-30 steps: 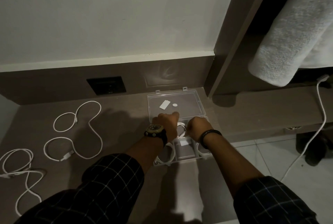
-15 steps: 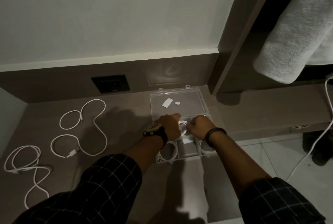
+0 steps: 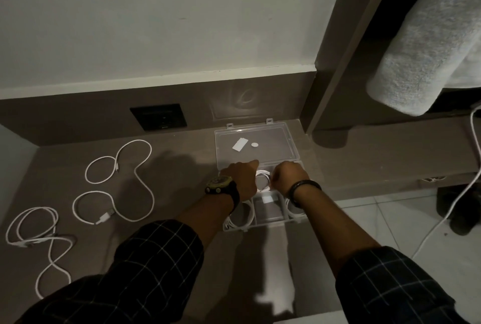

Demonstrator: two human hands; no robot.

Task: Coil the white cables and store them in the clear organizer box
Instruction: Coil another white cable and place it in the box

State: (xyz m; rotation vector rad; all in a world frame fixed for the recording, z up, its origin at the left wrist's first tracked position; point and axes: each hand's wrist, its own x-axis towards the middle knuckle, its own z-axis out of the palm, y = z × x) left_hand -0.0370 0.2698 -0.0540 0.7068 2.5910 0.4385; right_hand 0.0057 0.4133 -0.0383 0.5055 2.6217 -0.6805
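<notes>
White coiled cable point(image 3: 263, 177) pinched by left hand point(image 3: 240, 180) and right hand point(image 3: 289, 177), both grips clamped, over clear organizer box point(image 3: 268, 215).

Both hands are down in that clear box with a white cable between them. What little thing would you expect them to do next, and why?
Probably press the coiled cable down flat into its middle compartment and let go. Both the left hand and right hand are on it inside the box, and two loose cables lie uncoiled on the counter to the left, waiting.

A home bedroom: wall socket point(image 3: 158, 117), hanging towel point(image 3: 426, 45).
</notes>
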